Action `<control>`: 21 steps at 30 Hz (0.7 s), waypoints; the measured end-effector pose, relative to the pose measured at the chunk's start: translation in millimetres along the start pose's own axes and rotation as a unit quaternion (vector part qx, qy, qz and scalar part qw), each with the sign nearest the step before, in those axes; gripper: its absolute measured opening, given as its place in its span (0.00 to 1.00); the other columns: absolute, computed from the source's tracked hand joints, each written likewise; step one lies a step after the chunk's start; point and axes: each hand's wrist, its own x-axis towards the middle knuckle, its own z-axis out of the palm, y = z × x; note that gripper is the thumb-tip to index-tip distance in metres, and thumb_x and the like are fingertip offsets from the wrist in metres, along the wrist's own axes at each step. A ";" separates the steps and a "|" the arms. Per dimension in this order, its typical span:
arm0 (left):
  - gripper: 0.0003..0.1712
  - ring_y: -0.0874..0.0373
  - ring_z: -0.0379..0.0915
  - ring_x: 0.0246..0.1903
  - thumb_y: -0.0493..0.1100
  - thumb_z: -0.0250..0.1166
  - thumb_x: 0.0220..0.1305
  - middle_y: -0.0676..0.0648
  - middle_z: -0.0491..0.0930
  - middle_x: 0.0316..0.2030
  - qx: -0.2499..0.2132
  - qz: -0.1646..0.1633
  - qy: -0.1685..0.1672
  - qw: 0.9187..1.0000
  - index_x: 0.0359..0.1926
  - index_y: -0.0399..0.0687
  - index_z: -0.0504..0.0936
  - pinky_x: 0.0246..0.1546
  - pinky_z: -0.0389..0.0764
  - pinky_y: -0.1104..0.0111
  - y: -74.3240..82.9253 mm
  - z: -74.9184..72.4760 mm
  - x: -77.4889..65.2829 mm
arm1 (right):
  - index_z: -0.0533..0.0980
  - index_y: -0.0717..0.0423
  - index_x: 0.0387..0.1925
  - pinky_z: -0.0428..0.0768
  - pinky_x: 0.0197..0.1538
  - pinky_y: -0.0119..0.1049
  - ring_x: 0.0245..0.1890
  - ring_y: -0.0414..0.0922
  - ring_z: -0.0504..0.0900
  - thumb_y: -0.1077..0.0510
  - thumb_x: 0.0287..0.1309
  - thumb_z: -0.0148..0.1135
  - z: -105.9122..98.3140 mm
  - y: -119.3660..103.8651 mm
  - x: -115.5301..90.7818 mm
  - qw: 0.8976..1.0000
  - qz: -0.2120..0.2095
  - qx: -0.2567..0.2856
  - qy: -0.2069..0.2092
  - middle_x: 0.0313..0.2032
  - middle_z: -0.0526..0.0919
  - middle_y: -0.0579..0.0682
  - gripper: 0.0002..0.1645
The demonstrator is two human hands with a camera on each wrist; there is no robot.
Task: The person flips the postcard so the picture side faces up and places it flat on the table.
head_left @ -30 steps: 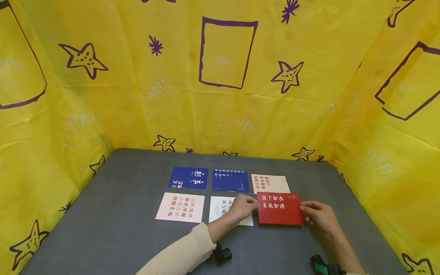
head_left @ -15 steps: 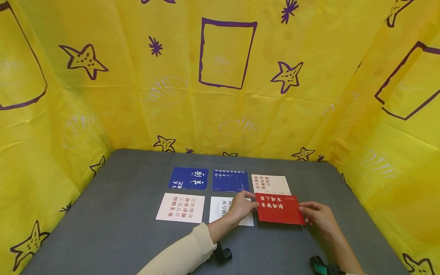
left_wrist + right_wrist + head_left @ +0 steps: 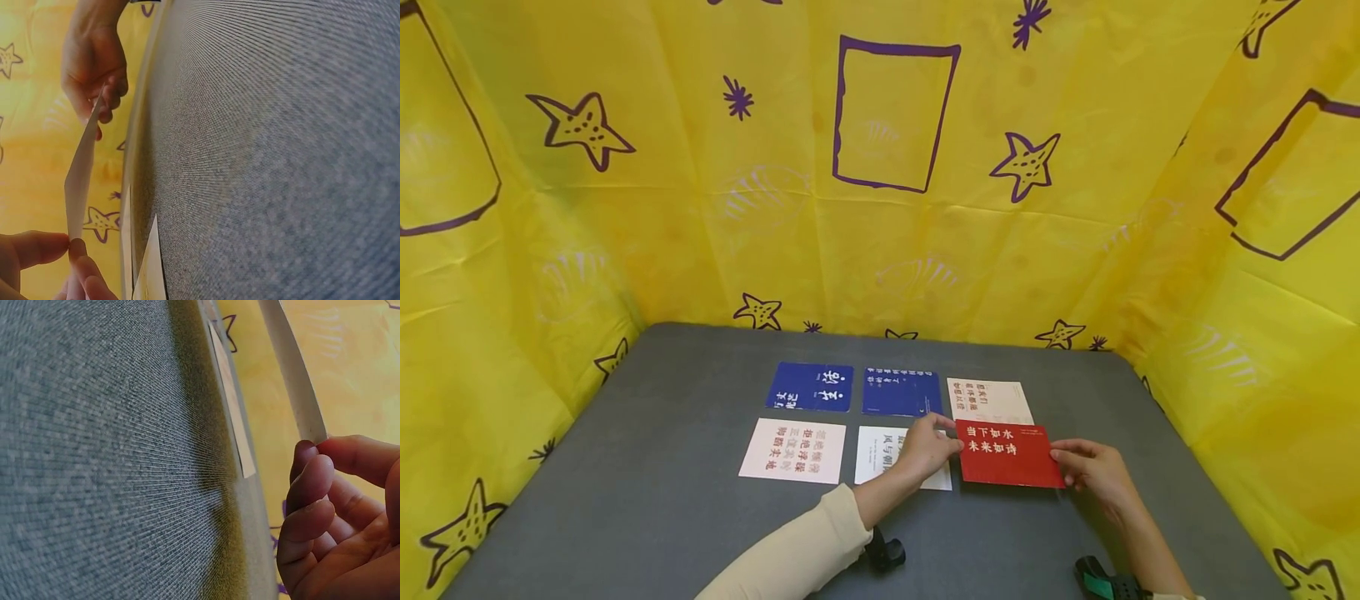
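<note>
A red card (image 3: 1011, 462) with white Chinese lettering is held between both hands. My left hand (image 3: 927, 450) pinches its left edge near the far corner, between thumb and fingers. At the opposite edge my right hand (image 3: 1093, 471) pinches it with thumb and index finger, the other fingers curled. Both wrist views show the pale underside of the card (image 3: 80, 181) raised off the tabletop. The red card overlaps the near edge of a cream card (image 3: 992, 400) in the head view. Beneath my left hand lies a white card (image 3: 874, 458), partly hidden by the hand and wrist.
Two blue cards (image 3: 808, 387) lie side by side in the far row, left of the cream one. A pink card (image 3: 790, 450) is at the near left. The dark grey table (image 3: 625, 500) is enclosed by yellow patterned cloth (image 3: 700, 233).
The red card has shifted slightly left and its tilt has changed a little. The left fingers have moved up toward its far corner. The other cards lie where they were.
</note>
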 end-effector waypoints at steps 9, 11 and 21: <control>0.22 0.63 0.68 0.20 0.34 0.70 0.49 0.50 0.78 0.21 0.033 0.009 -0.018 0.999 0.49 0.38 0.80 0.21 0.65 0.73 -1.5 -0.2 -2.0 | 0.77 0.70 0.50 0.75 0.27 0.34 0.20 0.41 0.75 0.55 0.62 0.63 -0.2 0.5 -1.3 1.000 0.002 -0.008 0.001 0.21 0.77 0.43 0.23; 0.22 0.63 0.68 0.20 0.34 0.70 0.49 0.50 0.77 0.20 0.040 0.011 -0.018 0.999 0.49 0.38 0.80 0.21 0.65 0.73 -1.8 0.4 -1.8 | 0.76 0.71 0.51 0.76 0.27 0.34 0.21 0.41 0.75 0.55 0.62 0.63 -0.4 1.1 -1.6 1.000 0.003 -0.009 0.000 0.22 0.78 0.43 0.23; 0.23 0.64 0.75 0.22 0.33 0.70 0.49 0.47 0.85 0.24 0.082 0.023 -0.025 0.996 0.50 0.35 0.80 0.24 0.69 0.73 -0.3 2.0 -2.5 | 0.77 0.71 0.50 0.76 0.28 0.33 0.21 0.41 0.76 0.57 0.61 0.63 -2.4 3.7 -1.1 1.000 -0.001 -0.012 -0.008 0.22 0.79 0.42 0.22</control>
